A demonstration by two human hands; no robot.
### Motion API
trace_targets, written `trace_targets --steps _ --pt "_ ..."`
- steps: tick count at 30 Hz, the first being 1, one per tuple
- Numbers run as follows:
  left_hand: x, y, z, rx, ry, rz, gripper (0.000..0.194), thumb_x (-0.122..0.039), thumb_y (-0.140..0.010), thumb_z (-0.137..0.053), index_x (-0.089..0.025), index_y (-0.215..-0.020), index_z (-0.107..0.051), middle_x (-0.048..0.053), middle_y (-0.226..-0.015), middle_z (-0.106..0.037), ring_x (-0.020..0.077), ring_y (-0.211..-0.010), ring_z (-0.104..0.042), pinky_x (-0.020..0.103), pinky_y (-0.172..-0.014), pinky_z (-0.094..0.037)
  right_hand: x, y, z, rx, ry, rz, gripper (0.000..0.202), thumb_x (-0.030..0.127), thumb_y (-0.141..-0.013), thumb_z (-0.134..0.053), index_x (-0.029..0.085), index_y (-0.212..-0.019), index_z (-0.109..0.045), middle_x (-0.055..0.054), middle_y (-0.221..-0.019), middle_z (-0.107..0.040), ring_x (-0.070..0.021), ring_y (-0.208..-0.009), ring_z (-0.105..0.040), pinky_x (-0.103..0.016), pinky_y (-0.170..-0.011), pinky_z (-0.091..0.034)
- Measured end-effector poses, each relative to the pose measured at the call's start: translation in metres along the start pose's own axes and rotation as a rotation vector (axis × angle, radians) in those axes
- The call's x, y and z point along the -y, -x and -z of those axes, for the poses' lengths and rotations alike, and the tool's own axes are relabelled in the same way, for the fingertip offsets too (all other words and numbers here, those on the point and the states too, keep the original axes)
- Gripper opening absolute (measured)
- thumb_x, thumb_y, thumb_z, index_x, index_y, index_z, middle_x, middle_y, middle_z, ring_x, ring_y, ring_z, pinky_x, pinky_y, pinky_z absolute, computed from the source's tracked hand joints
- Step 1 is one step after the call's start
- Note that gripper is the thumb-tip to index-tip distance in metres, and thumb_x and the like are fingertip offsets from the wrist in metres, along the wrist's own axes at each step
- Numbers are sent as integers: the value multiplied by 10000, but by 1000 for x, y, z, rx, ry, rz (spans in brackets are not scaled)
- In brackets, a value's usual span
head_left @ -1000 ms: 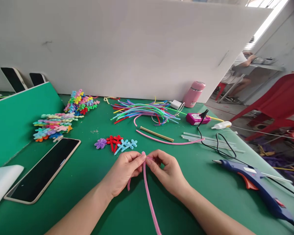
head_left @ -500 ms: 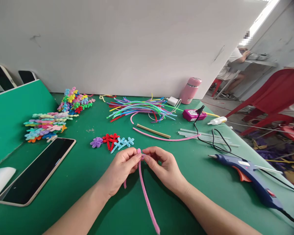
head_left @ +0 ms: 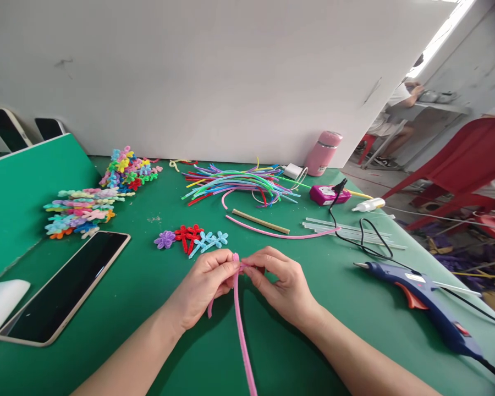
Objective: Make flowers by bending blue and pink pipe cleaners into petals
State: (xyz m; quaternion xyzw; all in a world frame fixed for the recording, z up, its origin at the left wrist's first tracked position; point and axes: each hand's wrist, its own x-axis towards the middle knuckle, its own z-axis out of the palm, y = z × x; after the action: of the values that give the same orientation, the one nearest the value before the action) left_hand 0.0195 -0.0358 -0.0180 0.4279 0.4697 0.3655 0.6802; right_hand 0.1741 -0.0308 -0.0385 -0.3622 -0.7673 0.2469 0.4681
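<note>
A pink pipe cleaner (head_left: 242,335) is bent into small loops at its top, and one long end hangs toward the front edge of the view. My left hand (head_left: 208,280) pinches the looped part between thumb and forefinger; a short pink end sticks out below its fingers. Close on the right, my right hand (head_left: 278,278) pinches a part of the same pipe cleaner. The fingers partly hide the loops. Beyond my left hand lie light blue flowers (head_left: 208,241), red flowers (head_left: 188,236) and a purple flower (head_left: 165,239).
A glue gun (head_left: 424,300) with a black cable lies right, near glue sticks (head_left: 350,231). Behind are a pipe cleaner bundle (head_left: 239,184) and a pink bottle (head_left: 324,154). Left are a phone (head_left: 66,286) and flower piles (head_left: 82,212). A person sits far right.
My right hand has shifted slightly right, pulling its part of the pipe cleaner a little away from my left hand. The long hanging end has swung slightly left. The view has shifted slightly.
</note>
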Motion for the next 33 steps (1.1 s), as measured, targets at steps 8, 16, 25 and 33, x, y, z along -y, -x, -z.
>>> trace_targets --steps 8,16,25,33 --pt "-3 0 -1 22 26 -25 259 -319 -713 -583 -155 -553 -462 -57 -523 -331 59 -478 -297 172 -405 -205 0 0 0 -20 50 3 137 182 -802 -498 199 -875 -613 -33 -741 -596 -118 -645 -573 -222 -566 -476" --pt "-1 -1 -2 77 230 37 240 -319 -722 -591 -133 -595 -507 -65 -497 -341 33 -440 -251 151 -375 -166 -5 -2 9 9 383 263 156 177 -810 -511 193 -937 -601 -50 -787 -610 -136 -678 -542 -264 -599 -430" --pt "-2 1 -3 95 177 36 245 -271 -725 -583 -149 -573 -436 -58 -519 -330 49 -484 -273 156 -411 -182 1 -5 15 106 495 342 123 207 -833 -474 178 -863 -589 -44 -773 -610 -135 -649 -493 -271 -587 -375" --pt "1 0 1 115 -83 -70 253 -310 -752 -527 -161 -579 -419 -60 -552 -294 68 -508 -248 190 -451 -212 5 -7 13 206 377 230 146 184 -850 -388 162 -788 -518 -45 -728 -560 -138 -653 -480 -257 -595 -379"
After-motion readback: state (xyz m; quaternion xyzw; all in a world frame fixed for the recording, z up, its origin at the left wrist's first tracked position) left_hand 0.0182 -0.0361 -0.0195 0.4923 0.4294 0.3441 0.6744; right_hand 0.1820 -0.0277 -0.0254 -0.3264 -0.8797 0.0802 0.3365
